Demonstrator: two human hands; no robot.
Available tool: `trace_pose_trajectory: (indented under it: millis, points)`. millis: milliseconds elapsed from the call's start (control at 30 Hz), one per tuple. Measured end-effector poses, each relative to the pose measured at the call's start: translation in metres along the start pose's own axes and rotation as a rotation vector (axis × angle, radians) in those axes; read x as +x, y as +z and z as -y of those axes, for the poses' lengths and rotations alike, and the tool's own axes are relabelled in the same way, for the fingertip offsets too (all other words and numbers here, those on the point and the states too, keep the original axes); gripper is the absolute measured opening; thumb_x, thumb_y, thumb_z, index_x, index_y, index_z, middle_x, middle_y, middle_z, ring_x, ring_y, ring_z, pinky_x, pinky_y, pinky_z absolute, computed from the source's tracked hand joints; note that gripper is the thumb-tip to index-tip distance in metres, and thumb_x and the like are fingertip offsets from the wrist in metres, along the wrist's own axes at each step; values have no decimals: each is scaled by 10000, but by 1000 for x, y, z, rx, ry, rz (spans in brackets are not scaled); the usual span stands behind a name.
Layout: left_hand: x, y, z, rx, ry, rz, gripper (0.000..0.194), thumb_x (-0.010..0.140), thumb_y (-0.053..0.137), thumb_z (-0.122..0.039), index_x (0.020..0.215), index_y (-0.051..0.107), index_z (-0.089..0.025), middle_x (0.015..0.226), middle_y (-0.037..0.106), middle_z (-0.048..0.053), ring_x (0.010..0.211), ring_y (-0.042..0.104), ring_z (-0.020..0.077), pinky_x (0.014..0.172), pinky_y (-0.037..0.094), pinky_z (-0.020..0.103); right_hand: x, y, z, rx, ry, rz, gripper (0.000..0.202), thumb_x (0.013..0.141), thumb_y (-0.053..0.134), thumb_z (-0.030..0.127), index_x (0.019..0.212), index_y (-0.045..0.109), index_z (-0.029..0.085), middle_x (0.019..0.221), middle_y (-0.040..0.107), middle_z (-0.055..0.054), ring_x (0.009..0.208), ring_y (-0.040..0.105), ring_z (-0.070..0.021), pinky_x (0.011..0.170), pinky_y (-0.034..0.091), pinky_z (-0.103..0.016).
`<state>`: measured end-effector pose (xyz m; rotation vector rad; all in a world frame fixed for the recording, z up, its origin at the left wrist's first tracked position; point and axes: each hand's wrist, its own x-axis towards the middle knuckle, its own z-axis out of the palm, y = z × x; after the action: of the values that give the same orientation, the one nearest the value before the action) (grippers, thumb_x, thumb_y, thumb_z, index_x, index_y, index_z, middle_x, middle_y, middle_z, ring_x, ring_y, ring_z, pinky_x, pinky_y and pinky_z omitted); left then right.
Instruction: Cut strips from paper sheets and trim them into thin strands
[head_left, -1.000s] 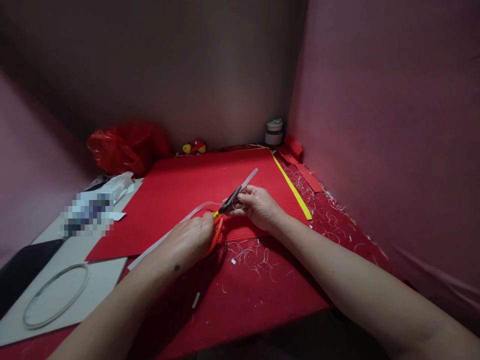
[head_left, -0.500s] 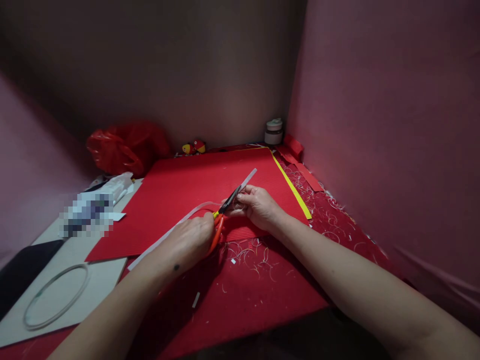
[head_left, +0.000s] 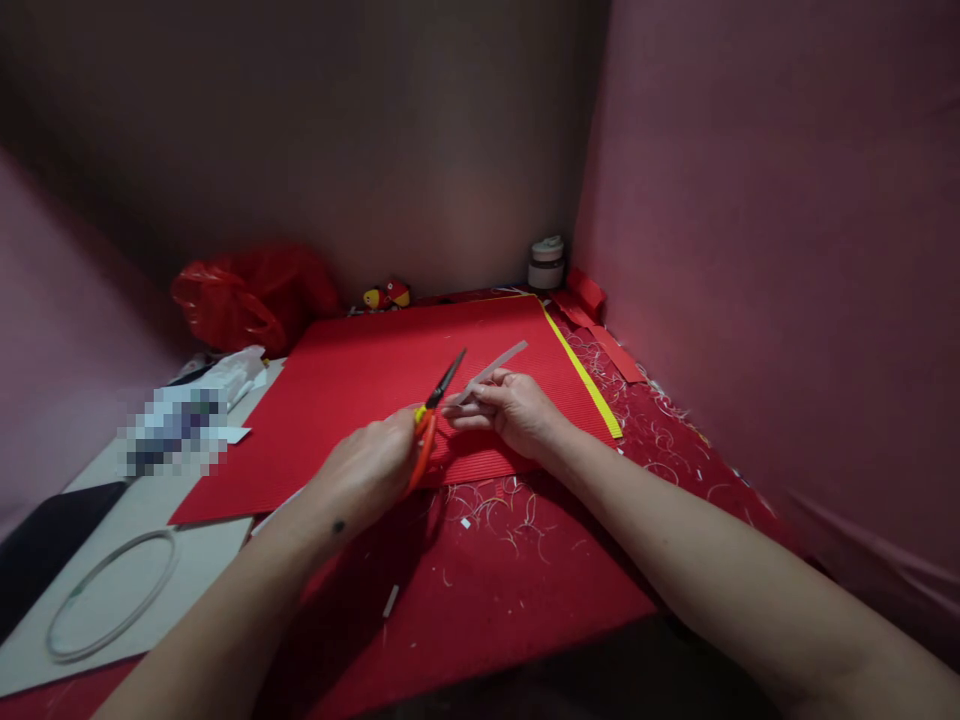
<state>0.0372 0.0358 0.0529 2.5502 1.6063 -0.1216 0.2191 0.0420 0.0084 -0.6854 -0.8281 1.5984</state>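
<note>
Scissors [head_left: 433,400] and strip [head_left: 501,361] in hand
Left hand [head_left: 373,458] grips the scissors; right hand [head_left: 519,412] pinches the translucent strip, to the right, over the red sheet [head_left: 360,365].

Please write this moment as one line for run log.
left hand: holds scissors; right hand: holds pale strip; scissors: left of strip in view; below: red ribbed sheet

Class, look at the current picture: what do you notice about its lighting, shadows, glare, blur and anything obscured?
Head view: dim light, with the back wall very dark toward the upper left; a shadow on the red cloth beneath the left hand; faint glints on the red bag; pixelation beside the white plastic; scissors fairly sharp.
</note>
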Motion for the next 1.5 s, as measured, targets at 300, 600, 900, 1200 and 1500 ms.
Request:
trace_pose_trajectory:
  millis: [300,600,900,1200,1500]
  points:
    - [8,-15,28,-200,-144,-283,264,804,451,-372,998,501,-200,776,634,70,698,606,219,558,386,280,1,-7,15,5,15,-26,44,733,518,118,730,526,162,738,690,-106,718,690,-223,703,560,-365]
    - [25,-2,31,-846,64,-121,283,651,641,-360,806,535,-149,721,575,10,631,540,115,577,427,250,1,-12,22,-5,-5,-19,10,726,526,174,728,536,175,738,698,-82,698,689,-213,677,554,-344]
    - [15,-17,22,-990,-49,-89,243,602,661,-265,764,521,-149,639,559,-11,508,469,68,462,373,211,4,-16,25,-15,-83,-189,84,702,563,142,716,497,192,619,635,-13,627,679,-194,616,545,-319]
    - [14,-12,13,-1040,-29,-148,280,584,669,-282,784,532,-142,633,555,-22,546,503,83,515,396,216,-7,-2,6,-110,22,84,236,705,674,252,897,577,156,827,702,-92,670,683,-206,637,553,-347]
    - [14,-15,18,-1010,-73,-108,260,604,661,-258,796,536,-136,655,573,-6,520,480,73,471,367,206,-6,2,6,-121,-22,-32,140,706,663,218,753,558,138,745,686,-95,643,682,-200,640,561,-336]
